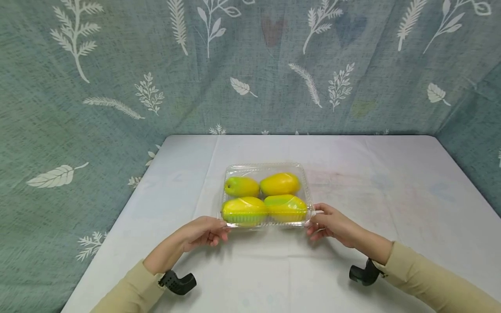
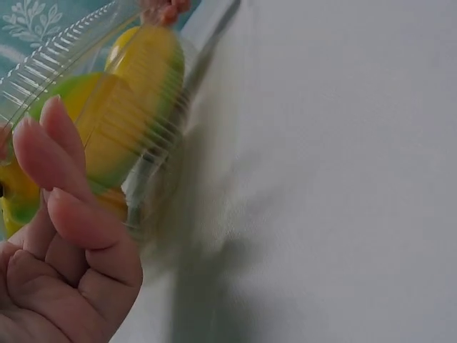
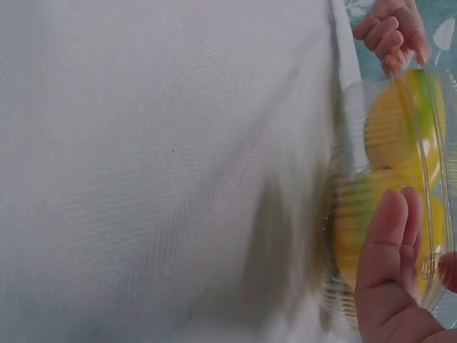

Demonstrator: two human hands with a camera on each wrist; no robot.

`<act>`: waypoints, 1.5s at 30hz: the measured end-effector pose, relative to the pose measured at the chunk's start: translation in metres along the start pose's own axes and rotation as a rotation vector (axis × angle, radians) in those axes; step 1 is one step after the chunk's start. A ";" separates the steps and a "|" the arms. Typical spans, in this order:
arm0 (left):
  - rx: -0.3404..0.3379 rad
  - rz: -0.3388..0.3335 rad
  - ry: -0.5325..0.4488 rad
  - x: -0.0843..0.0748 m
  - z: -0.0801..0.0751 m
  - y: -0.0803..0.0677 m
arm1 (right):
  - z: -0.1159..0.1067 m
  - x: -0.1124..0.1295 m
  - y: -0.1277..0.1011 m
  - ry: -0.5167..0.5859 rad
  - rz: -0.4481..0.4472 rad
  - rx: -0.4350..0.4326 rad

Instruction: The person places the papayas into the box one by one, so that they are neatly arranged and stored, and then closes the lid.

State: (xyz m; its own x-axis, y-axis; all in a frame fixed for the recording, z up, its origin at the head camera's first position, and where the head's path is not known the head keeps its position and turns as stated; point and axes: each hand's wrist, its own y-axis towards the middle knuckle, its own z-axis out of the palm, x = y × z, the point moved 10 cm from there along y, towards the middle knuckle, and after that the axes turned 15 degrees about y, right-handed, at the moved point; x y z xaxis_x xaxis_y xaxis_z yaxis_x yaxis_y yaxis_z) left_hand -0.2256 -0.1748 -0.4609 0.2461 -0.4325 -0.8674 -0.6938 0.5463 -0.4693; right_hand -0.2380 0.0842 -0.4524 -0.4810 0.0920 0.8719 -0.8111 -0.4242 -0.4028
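Observation:
A clear plastic clamshell box (image 1: 263, 168) with ribbed walls is in the middle of the head view, its lid down over several yellow-green mangoes (image 1: 279, 184). At its near left corner, my left hand (image 1: 204, 231) pinches the rim between thumb and fingers. My right hand (image 1: 332, 224) grips the near right corner, thumb above and fingers below the rim. In the left wrist view, the left fingers (image 2: 89, 221) are curled close under the box's edge. The right wrist view shows the right fingers (image 3: 391, 246) against the box's side wall, with mangoes (image 3: 350, 229) behind it.
A white cloth (image 1: 250, 278) covers the table, and shadows of the hands and box fall on it. Behind the far edge and at both sides hangs a grey-green curtain (image 1: 250, 108) with white leaf prints. A black wrist camera (image 1: 178, 282) is strapped at each tan sleeve.

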 end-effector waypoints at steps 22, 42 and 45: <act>-0.345 -0.110 0.509 -0.033 -0.048 -0.009 | -0.023 0.035 -0.010 -0.442 0.011 -0.075; -0.815 0.498 0.683 -0.173 -0.065 -0.057 | 0.052 0.104 -0.008 -0.500 -0.536 0.008; -0.832 0.481 0.645 -0.173 -0.072 -0.055 | 0.087 0.102 0.001 -0.757 -0.587 0.070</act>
State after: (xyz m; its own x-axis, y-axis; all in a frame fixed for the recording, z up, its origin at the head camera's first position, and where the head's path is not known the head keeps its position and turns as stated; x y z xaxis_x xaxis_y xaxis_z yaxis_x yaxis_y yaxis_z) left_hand -0.2792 -0.1817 -0.2735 -0.3887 -0.7247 -0.5689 -0.9122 0.2161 0.3480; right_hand -0.2588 0.0149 -0.3397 0.3583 -0.2891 0.8877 -0.8208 -0.5507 0.1519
